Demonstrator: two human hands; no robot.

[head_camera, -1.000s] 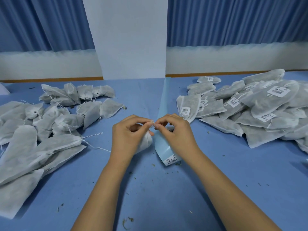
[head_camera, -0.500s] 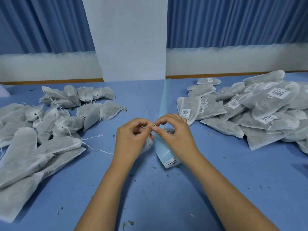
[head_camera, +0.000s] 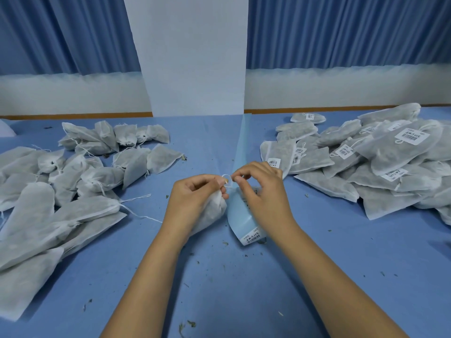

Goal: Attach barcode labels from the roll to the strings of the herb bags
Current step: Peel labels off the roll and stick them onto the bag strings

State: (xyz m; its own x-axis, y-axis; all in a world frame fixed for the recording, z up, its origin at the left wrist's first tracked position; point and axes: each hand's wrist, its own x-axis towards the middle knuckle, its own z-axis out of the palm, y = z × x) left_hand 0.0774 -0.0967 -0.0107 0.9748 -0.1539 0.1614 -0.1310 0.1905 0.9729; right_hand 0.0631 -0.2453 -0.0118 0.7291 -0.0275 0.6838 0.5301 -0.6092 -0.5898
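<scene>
Well to the left of the label strip (head_camera: 240, 213), a heap of unlabelled bags (head_camera: 61, 191) lies on the blue table (head_camera: 244, 289). They are soft, flat pouches of thin white mesh cloth, grey-green where the filling shows through, each gathered at the neck with a thin white drawstring. None of them carries a tag.

Just left of the strip, the left hand (head_camera: 195, 198) has its fingers curled round one herb bag (head_camera: 210, 213), whose lumpy body bulges out under the palm; the thumb and forefinger pinch the neck. A small loop of white string (head_camera: 226, 178) stands up from that bag, right beside the strip. The right hand (head_camera: 263, 193) sits over the strip, its thumb and forefinger pinching the other side of the loop and the rest of its fingers loosely bent.

The strip itself is a smooth, glossy, pale blue ribbon of backing paper that runs from the far side of the table towards the person and curls at its near end. There a white rectangular barcode label (head_camera: 252, 236) shows black bars and a line of printed characters, too small to read. Another label peeks out under the right hand.

Right of the strip lies a pile of labelled bags (head_camera: 378, 167) of the same mesh cloth, with white barcode tags on their strings. The print on them cannot be made out. Dry herb crumbs (head_camera: 191, 324) dot the table near the strip.
</scene>
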